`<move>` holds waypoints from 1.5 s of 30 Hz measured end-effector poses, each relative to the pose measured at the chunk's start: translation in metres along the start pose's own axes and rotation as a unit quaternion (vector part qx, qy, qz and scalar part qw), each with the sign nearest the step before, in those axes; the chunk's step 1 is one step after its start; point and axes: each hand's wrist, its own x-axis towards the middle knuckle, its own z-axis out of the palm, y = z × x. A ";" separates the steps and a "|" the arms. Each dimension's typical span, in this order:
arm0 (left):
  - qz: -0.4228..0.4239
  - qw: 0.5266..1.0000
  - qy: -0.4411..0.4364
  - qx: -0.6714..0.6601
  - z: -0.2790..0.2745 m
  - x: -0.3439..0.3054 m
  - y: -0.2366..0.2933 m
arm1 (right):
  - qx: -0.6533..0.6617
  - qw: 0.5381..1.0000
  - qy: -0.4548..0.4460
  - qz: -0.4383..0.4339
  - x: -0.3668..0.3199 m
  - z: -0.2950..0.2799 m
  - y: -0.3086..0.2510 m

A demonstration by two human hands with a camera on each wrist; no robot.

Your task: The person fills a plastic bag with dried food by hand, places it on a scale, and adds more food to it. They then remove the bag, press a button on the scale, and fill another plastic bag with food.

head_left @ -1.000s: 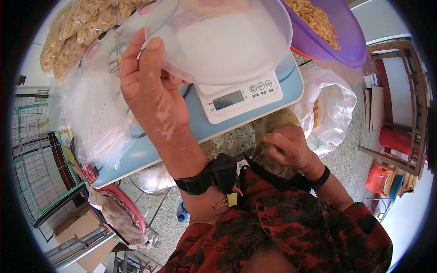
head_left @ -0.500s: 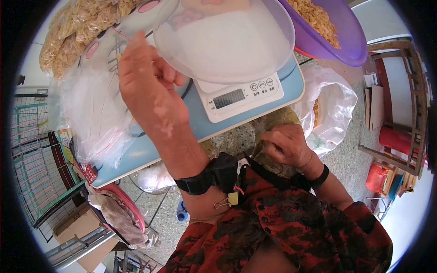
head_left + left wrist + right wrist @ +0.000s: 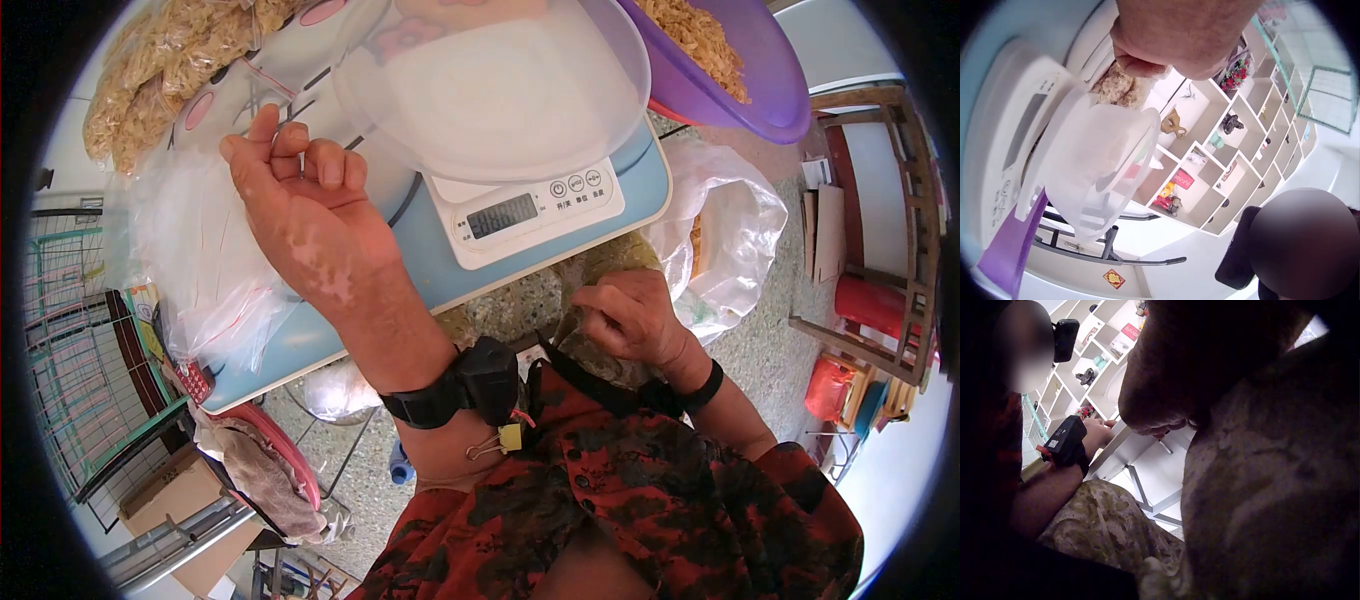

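Bowl (image 3: 500, 95) sits on the scale (image 3: 552, 226); from afar I see the left hand (image 3: 312, 215) beside it, loosely curled, grasping nothing. I can't tell whether the right hand (image 3: 634, 316) holds anything. For a steady reading, I'd want the 2 hands clear of the bowl.
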 end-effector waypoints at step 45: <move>0.023 0.990 -0.043 0.130 0.020 -0.008 0.000 | -0.007 1.000 0.000 0.015 0.001 0.002 0.001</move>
